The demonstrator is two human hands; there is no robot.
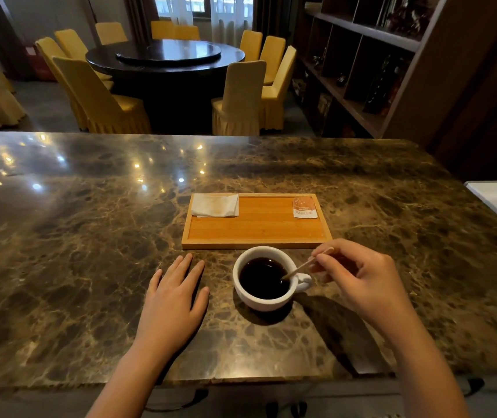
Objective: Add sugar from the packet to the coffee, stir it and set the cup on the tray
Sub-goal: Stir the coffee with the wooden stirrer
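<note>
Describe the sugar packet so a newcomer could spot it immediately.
On the marble counter lies a wooden tray, just beyond the coffee cup. The sugar packet lies flat in its far right corner: small, orange and white, unlike the plain white napkin opposite.

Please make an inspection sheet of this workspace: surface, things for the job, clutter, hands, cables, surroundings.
Surface: marble counter, glossy.
Job's things: cup of coffee on the counter, in front of the tray; packet in the tray's far right corner; stirrer dipped in the coffee.
Clutter: napkin in the tray's far left corner.
Hands: left hand flat on the counter, empty; right hand pinches the stirrer.
Cables: nothing seen.
Surroundings: round table, yellow chairs, shelves.
</note>
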